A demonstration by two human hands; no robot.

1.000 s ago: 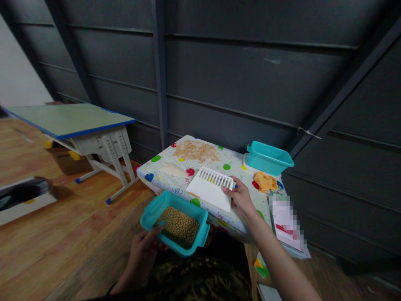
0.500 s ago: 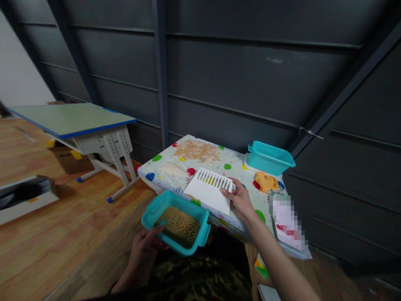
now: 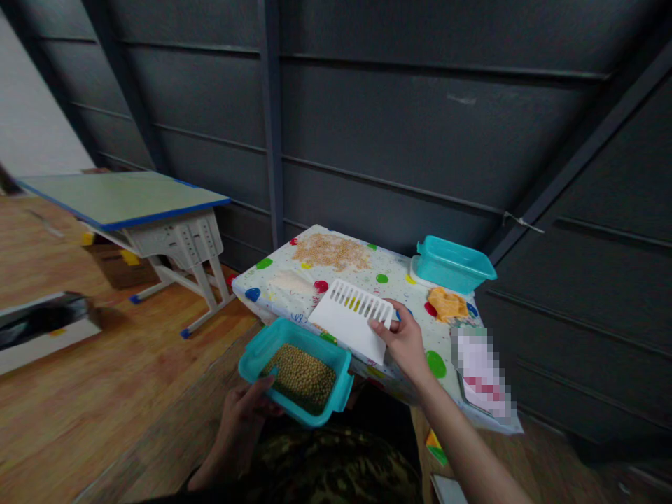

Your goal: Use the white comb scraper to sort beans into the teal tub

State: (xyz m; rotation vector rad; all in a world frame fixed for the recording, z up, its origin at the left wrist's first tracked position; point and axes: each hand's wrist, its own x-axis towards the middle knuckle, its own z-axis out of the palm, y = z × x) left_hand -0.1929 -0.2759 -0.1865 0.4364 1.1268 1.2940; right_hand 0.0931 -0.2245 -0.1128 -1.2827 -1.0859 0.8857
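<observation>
My left hand (image 3: 246, 406) grips the near left rim of a turquoise plastic tub (image 3: 262, 336), its thumb over the edge. Round tan soybeans (image 3: 302, 371) cover the tub's bottom, which is held low in front of the table's near edge. My right hand (image 3: 404, 339) is closed on the right end of a flat white plastic scraper (image 3: 346, 322) with a row of slots along its far side. This scraper lies over the table's near edge, just beyond the tub. Further back, loose tan grain (image 3: 330, 250) is spread on the cloth, and a paler patch of fine grain (image 3: 294, 282) lies nearer.
A spotted tablecloth (image 3: 396, 280) covers the table. At its back right stand a second turquoise tub (image 3: 454, 262) and a crumpled orange cloth (image 3: 448, 304). A blurred-out flat item (image 3: 480, 371) lies at the right edge. A green-topped desk (image 3: 126, 196) stands left; a dark wall (image 3: 378, 126) rises behind.
The right hand and scraper have shifted very slightly, the scraper's slotted side tilting up a little. The tub and its beans look nearly the same.
</observation>
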